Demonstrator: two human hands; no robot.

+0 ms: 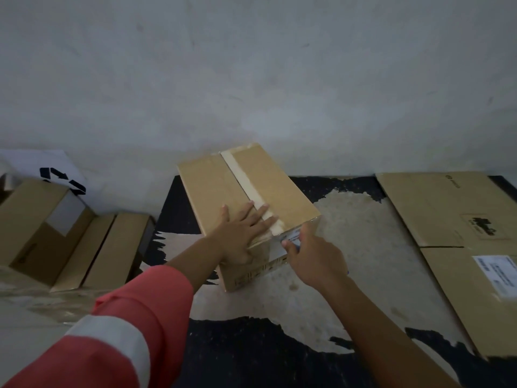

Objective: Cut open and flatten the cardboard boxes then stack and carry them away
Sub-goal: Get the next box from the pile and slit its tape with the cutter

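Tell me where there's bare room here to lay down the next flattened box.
Bare surface lies between the taped box and the flattened cardboard on the right, and along the near edge. The left side is crowded with boxes.

Left hand (240, 233) flat with fingers spread; right hand (313, 256) extended, fingers curled.
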